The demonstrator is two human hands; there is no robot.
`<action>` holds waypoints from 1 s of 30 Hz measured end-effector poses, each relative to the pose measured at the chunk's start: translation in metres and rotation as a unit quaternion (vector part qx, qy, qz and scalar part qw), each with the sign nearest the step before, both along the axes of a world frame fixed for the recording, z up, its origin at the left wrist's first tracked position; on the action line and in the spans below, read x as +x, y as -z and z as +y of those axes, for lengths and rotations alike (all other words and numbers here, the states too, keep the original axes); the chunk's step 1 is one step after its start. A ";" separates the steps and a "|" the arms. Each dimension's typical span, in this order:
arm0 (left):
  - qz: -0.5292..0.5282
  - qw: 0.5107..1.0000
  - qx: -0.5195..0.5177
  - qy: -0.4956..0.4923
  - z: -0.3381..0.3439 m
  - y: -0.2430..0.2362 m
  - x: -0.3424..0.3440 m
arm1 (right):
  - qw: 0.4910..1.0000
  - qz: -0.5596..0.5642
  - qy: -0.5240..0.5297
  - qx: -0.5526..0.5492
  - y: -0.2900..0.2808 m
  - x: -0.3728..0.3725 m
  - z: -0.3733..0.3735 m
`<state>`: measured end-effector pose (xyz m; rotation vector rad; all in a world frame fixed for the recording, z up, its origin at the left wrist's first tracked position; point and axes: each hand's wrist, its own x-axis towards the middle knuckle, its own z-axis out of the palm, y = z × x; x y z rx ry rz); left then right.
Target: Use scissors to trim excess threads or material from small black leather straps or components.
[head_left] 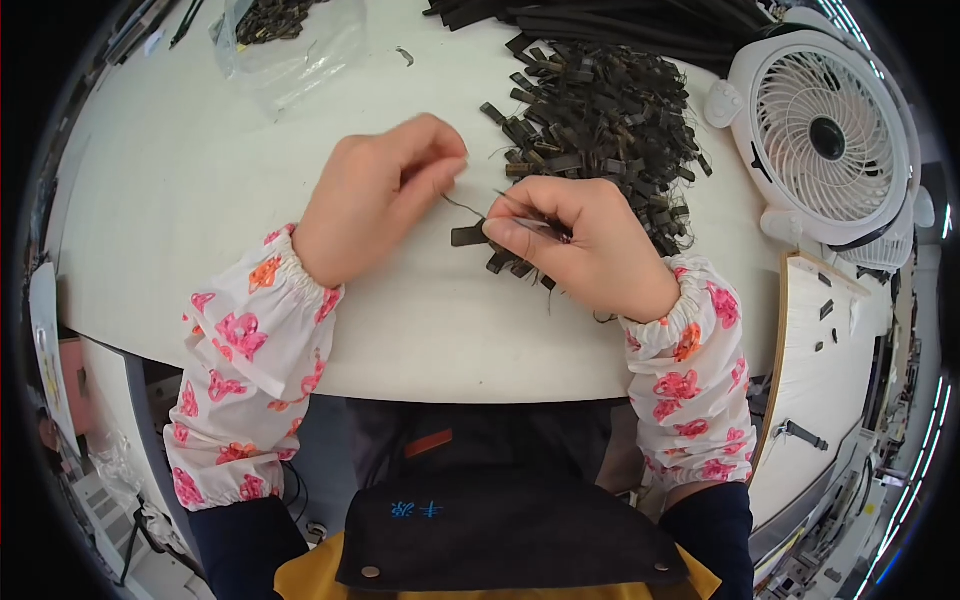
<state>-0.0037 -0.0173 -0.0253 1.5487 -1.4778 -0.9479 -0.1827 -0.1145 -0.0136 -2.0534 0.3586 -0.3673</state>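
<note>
My right hand (595,240) is closed, thumb and forefinger pinching a small black fabric tab (467,235) that sticks out to the left. A thin, shiny metal tool (535,228), mostly hidden in the same hand, could be thread snips. From the tab a loose dark thread (462,205) runs toward my left hand (385,190). That hand is slightly blurred, its thumb and forefinger pressed together; whether the thread is between them I cannot tell. Just beyond my right hand lies a big heap of similar black tabs (610,130), many with frayed threads.
At the far left stands a clear plastic bag (300,60) with dark pieces. Black strips (620,30) lie along the back of the white table (200,220). A white fan (825,140) is at the right, and below it a wooden-edged board (815,370) with scattered black bits.
</note>
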 end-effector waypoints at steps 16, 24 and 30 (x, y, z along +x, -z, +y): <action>-0.015 0.997 -0.064 0.049 0.014 -0.011 -0.007 | 0.991 -0.117 0.046 0.046 0.010 0.010 0.007; 0.120 0.991 0.063 0.021 0.012 -0.015 0.001 | 0.986 -0.097 0.007 -0.138 0.013 0.003 -0.005; 0.075 0.994 0.081 0.022 0.009 -0.013 0.004 | 0.974 -0.139 0.066 -0.166 0.013 0.004 -0.002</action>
